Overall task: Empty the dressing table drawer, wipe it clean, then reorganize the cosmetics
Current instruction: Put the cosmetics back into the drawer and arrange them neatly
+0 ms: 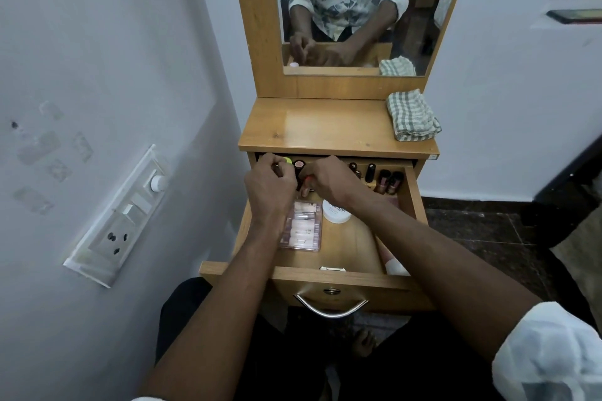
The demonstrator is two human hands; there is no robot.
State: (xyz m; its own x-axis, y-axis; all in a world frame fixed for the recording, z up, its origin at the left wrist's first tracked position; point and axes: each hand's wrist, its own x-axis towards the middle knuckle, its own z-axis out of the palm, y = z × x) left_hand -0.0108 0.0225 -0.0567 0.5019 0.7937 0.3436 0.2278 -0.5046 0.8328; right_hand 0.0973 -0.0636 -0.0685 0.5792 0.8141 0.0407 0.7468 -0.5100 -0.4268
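Wooden drawer [338, 277], pulled open beneath bench [325, 127]. Cosmetic bottles [370, 172] upright in row along back; clear case of tubes [301, 233] flat at left, white round jar [335, 212] just beside. Checked cloth [412, 115], folded, on bench's right side.

Pale patterned sleeves [550, 352] rolled high, dark trousers [182, 312], bare foot [363, 342].

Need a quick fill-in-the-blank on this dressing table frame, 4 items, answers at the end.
1. The left hand and right hand both reach into the open ____.
2. The folded checked cloth lies on the table top, at its ____ side.
3. The cloth's reflection shows in the ____.
4. The clear plastic box sits to the ____ of the white round jar.

Missing words: drawer; right; mirror; left.
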